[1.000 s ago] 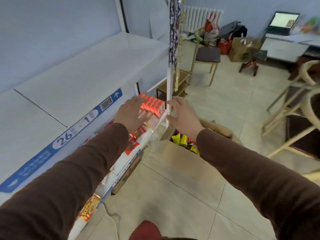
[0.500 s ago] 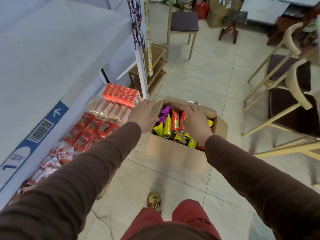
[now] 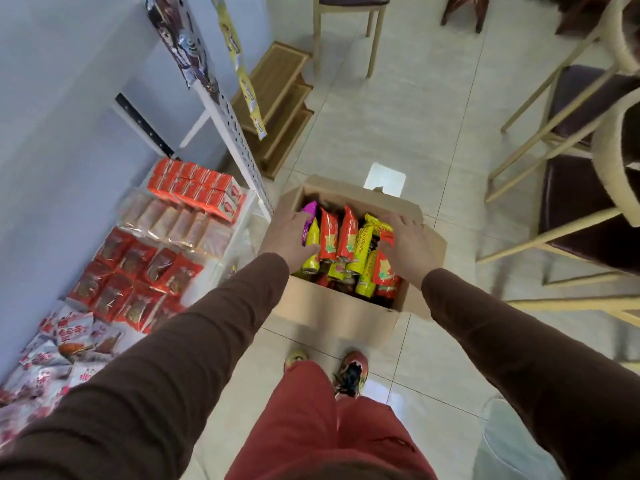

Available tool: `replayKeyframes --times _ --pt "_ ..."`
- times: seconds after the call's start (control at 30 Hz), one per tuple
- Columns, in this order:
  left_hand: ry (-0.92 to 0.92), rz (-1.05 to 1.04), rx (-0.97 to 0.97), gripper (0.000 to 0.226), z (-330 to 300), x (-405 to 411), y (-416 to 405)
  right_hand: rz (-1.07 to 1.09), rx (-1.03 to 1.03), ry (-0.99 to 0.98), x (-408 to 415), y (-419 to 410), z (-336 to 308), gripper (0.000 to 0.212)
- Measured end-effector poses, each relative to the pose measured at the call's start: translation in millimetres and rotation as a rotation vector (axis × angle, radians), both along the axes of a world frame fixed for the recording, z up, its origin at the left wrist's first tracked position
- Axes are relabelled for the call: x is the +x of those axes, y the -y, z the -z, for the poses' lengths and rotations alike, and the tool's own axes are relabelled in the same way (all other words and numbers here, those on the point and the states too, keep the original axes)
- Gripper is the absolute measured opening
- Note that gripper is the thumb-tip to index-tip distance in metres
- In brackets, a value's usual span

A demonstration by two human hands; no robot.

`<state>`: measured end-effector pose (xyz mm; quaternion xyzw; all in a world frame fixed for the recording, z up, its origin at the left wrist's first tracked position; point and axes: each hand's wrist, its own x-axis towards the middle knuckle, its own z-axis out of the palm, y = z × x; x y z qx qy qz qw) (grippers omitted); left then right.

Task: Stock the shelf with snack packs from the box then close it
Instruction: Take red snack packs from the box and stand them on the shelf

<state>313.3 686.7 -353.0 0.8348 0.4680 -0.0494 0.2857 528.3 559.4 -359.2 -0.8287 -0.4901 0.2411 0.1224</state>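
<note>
Both hands are down in the open cardboard box (image 3: 332, 306) on the floor beside the shelf (image 3: 242, 216), so the step in hand looks like gathering snack packs (image 3: 343, 240). The left hand (image 3: 289, 233) and right hand (image 3: 407, 245) lie on the bunch's two sides, fingers loosely spread, touching packs, nothing lifted. Next they must squeeze inward and lift.

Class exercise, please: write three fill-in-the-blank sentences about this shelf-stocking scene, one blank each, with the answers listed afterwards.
1. Both hands reach into an open cardboard ____ on the floor.
2. The left hand lies beside a purple snack pack; the right hand lies on the ____ side of the box.
3. The orange-red cartons sit on the ____.

Answers: box; right; shelf
</note>
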Motion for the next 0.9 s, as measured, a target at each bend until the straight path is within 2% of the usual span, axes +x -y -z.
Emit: replayKeyframes --times 0.2,0.4,0.6,0.9 --pt "0.003 -0.085 -0.185 0.073 50 29 -29 0.120 -0.077 -0.110 34 -39 54 0.050" --pt "-0.029 -0.126 -0.227 0.076 122 54 -71 0.251 -0.115 -0.256 57 -82 125 0.054" --pt "-0.051 -0.208 -0.357 0.079 219 78 -92 0.291 -0.186 -0.355 80 -125 225 0.056" --pt "-0.064 -0.432 -0.486 0.081 364 107 -104 0.474 -0.262 -0.567 104 -174 370 0.057"
